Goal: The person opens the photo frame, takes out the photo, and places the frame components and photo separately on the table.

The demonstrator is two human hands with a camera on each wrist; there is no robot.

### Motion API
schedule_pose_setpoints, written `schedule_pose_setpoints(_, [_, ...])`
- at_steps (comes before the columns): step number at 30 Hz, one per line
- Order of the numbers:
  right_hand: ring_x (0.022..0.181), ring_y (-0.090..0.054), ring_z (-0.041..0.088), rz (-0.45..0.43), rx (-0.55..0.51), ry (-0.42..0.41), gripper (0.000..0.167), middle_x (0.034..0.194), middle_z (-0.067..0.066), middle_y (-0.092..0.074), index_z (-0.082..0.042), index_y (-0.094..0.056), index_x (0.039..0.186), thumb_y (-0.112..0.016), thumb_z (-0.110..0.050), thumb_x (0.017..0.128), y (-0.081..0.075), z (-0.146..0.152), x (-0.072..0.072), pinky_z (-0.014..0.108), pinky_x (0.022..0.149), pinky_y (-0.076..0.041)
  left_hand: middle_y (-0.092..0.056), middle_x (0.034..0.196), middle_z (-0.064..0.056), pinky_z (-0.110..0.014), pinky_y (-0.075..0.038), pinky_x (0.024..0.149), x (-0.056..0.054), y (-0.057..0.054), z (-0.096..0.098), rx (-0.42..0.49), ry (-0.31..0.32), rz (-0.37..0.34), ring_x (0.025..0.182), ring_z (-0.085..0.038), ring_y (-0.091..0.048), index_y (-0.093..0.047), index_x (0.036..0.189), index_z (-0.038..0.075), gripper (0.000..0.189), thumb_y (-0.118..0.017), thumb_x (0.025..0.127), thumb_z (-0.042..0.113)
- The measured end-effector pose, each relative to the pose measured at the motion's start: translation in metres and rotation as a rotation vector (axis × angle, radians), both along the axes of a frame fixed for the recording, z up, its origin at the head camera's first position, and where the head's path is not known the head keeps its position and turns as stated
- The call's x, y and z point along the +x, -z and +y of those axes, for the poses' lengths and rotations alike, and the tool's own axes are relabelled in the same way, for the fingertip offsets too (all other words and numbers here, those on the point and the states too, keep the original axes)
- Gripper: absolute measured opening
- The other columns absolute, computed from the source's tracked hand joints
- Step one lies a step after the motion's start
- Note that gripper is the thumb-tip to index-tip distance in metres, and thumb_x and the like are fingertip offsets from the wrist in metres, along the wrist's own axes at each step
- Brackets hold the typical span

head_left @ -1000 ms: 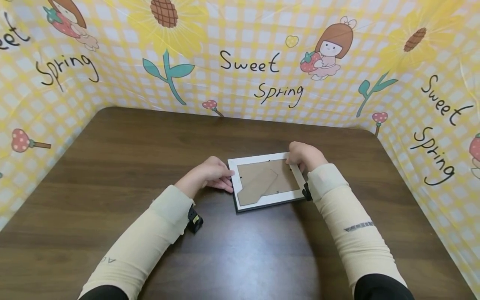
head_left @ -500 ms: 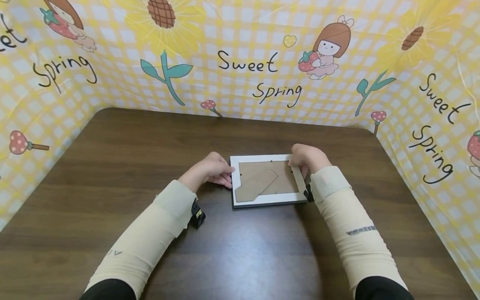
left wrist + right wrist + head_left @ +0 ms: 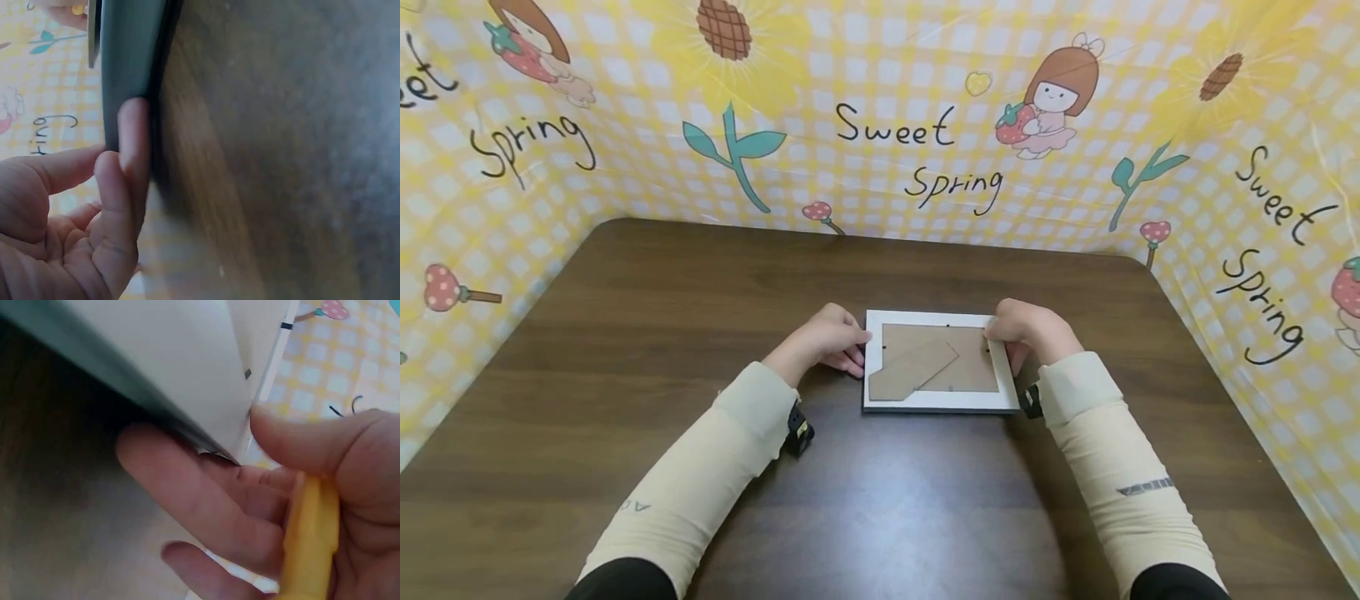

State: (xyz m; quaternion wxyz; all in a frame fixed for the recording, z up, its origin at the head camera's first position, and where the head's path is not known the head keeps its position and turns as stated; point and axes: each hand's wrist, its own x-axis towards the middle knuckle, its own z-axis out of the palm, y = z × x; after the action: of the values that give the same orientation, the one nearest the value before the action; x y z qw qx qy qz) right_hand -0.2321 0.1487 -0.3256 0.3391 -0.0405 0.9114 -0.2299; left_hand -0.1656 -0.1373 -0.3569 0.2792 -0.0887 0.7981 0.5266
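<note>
A picture frame [image 3: 936, 400] with a white back border and dark sides lies back-up between the hands. Its brown backing board [image 3: 977, 350] carries a folded stand flap [image 3: 898, 379]. My left hand [image 3: 831, 337] pinches the left edge, thumb at the top; in the left wrist view the fingertips [image 3: 133, 115] lie along the frame's dark side [image 3: 128, 69]. At the opposite end, my right hand [image 3: 1033, 329] grips the right edge. The right wrist view shows its thumb [image 3: 294, 434] on the back of the frame and a finger [image 3: 181, 481] below the side.
A brown wooden table [image 3: 715, 283] spreads beneath, with a yellow checked cloth [image 3: 880, 75] rising behind and at both sides. Black wrist devices [image 3: 799, 429] sit at the cuffs. A yellow piece [image 3: 312, 537] crosses in front of the right palm.
The picture frame has turned from a slant to nearly level with the table's far edge and shifted slightly right. My right hand has moved a little right and nearer; both hands keep hold.
</note>
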Motion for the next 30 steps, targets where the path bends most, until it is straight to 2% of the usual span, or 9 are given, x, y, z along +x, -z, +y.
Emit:
schedule_pose_setpoints(4, [0.06,-0.072,0.026,0.103,-0.048,0.057,0.039,0.09,0.03,-0.069,0.015,-0.048,0.13,-0.039,-0.009,0.101,0.002,0.005,0.0,0.042,0.074,-0.06,-0.065,0.072,-0.012,-0.022,-0.053,0.051,0.013,0.002,-0.006,-0.01,0.026,-0.035,0.056,-0.015,-0.07,-0.057,0.114,-0.007,0.028,-0.053,0.103,0.019])
schedule_pose_setpoints(8, [0.063,-0.071,0.02,0.238,-0.228,0.169,0.039,0.101,0.028,-0.071,0.004,-0.049,0.138,-0.037,-0.016,0.107,-0.013,0.017,0.004,0.033,0.061,-0.054,-0.068,0.078,-0.015,-0.021,-0.053,0.053,0.02,-0.004,-0.006,0.01,0.04,-0.013,0.062,-0.017,-0.073,-0.056,0.12,-0.007,0.034,-0.052,0.104,0.023])
schedule_pose_setpoints(12, [0.054,-0.065,0.01,0.382,-0.592,0.306,0.041,0.084,0.012,-0.076,-0.003,-0.053,0.139,-0.04,-0.026,0.108,-0.033,0.018,0.01,0.023,0.048,-0.045,-0.067,0.082,-0.017,-0.024,-0.056,0.059,0.022,-0.016,0.001,0.007,0.015,0.049,0.062,-0.017,-0.072,-0.055,0.123,-0.008,0.037,-0.052,0.104,0.024])
schedule_pose_setpoints(14, [0.046,-0.058,0.008,0.437,-0.827,0.383,0.037,0.07,0.004,-0.073,-0.002,-0.059,0.131,-0.045,-0.027,0.107,-0.039,0.011,0.013,0.02,0.044,-0.042,-0.067,0.085,-0.017,-0.026,-0.058,0.063,0.025,-0.019,0.004,-0.011,0.007,0.068,0.062,-0.016,-0.071,-0.056,0.124,-0.009,0.038,-0.053,0.104,0.023])
schedule_pose_setpoints(16, [0.041,-0.05,0.008,0.45,-1.075,0.454,0.031,0.06,-0.001,-0.067,-0.002,-0.066,0.114,-0.049,-0.026,0.105,-0.042,0.0,0.016,0.019,0.04,-0.038,-0.066,0.087,-0.018,-0.027,-0.059,0.066,0.028,-0.019,0.007,-0.017,0.001,0.081,0.062,-0.015,-0.07,-0.056,0.124,-0.009,0.037,-0.054,0.103,0.022])
schedule_pose_setpoints(19, [0.037,-0.042,0.008,0.357,-1.422,0.511,0.039,0.051,0.0,-0.058,-0.005,-0.069,0.091,-0.045,-0.032,0.106,-0.038,-0.017,0.02,0.018,0.04,-0.031,-0.066,0.089,-0.017,-0.027,-0.059,0.068,0.034,-0.016,0.01,-0.016,-0.024,0.093,0.062,-0.014,-0.068,-0.057,0.123,-0.009,0.036,-0.057,0.102,0.021])
schedule_pose_setpoints(23, [0.037,-0.033,0.011,0.146,-1.743,0.598,0.065,0.043,0.0,-0.049,-0.009,-0.065,0.071,-0.028,-0.05,0.107,-0.025,-0.035,0.024,0.023,0.045,-0.021,-0.064,0.089,-0.017,-0.027,-0.059,0.067,0.041,-0.012,0.014,-0.015,-0.07,0.105,0.061,-0.014,-0.066,-0.057,0.121,-0.009,0.035,-0.061,0.1,0.019])
schedule_pose_setpoints(27, [0.038,-0.027,0.013,-0.017,-1.944,0.779,0.071,0.039,-0.001,-0.037,-0.01,-0.049,0.056,-0.026,-0.056,0.105,-0.008,-0.049,0.027,0.025,0.047,-0.017,-0.063,0.092,-0.016,-0.028,-0.059,0.068,0.044,-0.008,0.017,-0.085,-0.075,0.129,0.061,-0.014,-0.066,-0.058,0.12,-0.007,0.034,-0.062,0.099,0.019])
schedule_pose_setpoints(30, [0.036,-0.025,0.012,-0.1,-2.031,0.909,0.068,0.039,-0.002,-0.032,-0.012,-0.04,0.053,-0.029,-0.054,0.105,0.003,-0.057,0.027,0.025,0.045,-0.018,-0.065,0.098,-0.016,-0.029,-0.058,0.072,0.044,-0.009,0.019,-0.154,-0.068,0.149,0.064,-0.015,-0.068,-0.059,0.12,-0.005,0.035,-0.062,0.098,0.022])
